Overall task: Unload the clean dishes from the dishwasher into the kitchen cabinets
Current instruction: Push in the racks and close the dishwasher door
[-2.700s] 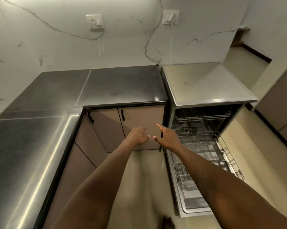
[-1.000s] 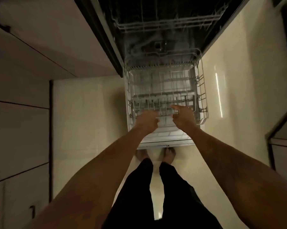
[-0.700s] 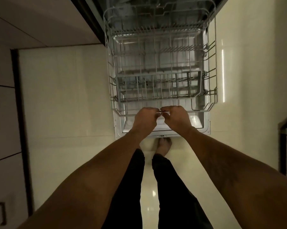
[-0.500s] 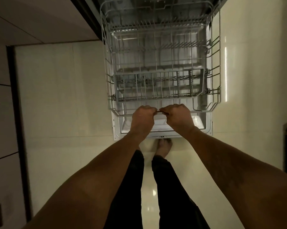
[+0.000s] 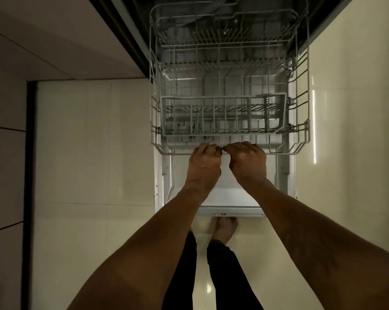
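Rack: lower wire rack [image 5: 302, 108] stands drawn out of the dishwasher [image 5: 323, 23], over the open door [image 5: 229, 198] that lies flat beneath it.
Left grip: left grip [image 5: 203, 166] is closed over the rack's front rim wire, fingers curled round it, knuckles up.
Right grip: right grip [image 5: 248, 163] is closed on the same wire, just beside the left one, the two nearly touching at the middle of the rim.
Dishes: no plate, bowl or cup shows anywhere among the rack's wires; the door's inner panel is plain to see through its floor.
Cutlery basket: grey cutlery basket [image 5: 222, 115] lies across the rack near the front and looks empty (the light is dim, so something small in it could escape notice).
Cabinets: pale cabinet fronts [image 5: 5, 175] run down the left edge of the view, well apart from the rack; no open door is visible among them.
Floor: cream tiled floor [image 5: 88, 142] on both sides of the door, one bare foot [image 5: 224, 229] at its outer edge.
Done, as I judge it: this rack appears fully unloaded.
Left, as I judge it: sliding the rack in and shutting the door; any upper rack lies outside the view, so whether dishes wait there I cannot tell.
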The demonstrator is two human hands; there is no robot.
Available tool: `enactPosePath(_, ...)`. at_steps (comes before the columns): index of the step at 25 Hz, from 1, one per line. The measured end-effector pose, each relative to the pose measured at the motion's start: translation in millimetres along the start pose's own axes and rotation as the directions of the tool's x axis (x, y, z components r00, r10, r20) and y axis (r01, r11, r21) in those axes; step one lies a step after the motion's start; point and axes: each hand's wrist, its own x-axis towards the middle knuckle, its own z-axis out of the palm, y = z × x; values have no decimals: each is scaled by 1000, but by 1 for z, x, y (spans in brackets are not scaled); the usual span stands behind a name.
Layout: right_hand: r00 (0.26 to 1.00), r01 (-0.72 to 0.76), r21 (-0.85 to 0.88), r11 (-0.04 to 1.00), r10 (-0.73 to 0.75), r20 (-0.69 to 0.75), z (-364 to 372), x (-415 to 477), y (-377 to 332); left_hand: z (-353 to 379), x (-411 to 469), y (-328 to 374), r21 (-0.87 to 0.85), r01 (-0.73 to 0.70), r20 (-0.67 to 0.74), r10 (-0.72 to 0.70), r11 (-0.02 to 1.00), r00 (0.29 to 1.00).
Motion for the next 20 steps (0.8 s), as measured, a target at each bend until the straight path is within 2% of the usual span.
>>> enactPosePath(3, 997, 67, -50, 996, -69, -37, 0, 21, 8, -3, 8, -1, 87, -20, 106, 11, 996, 994)
enactPosePath(6, 994, 85, -79, 993, -90, -58, 2, 43, 13, -8, 24, 0, 175, -2, 221, -37, 985, 974)
enactPosePath(10, 995, 62, -56, 997, -66, -73, 5, 73, 19, -12, 59, 4, 185, 53, 257, -100, 981, 961)
enactPosePath(15, 978, 183, -111, 977, -169, 122, 8, 97, 42, -14, 98, -1, 145, 80, 226, -112, 986, 968)
enactPosePath(18, 953, 173, -158, 972, -124, 277, 18, 115, 47, -17, 121, -8, 136, 73, 212, -101, 988, 972)
enactPosePath(20, 951, 150, -175, 973, -94, 295, 25, 128, 45, -20, 137, -15, 144, 67, 238, -100, 987, 966)
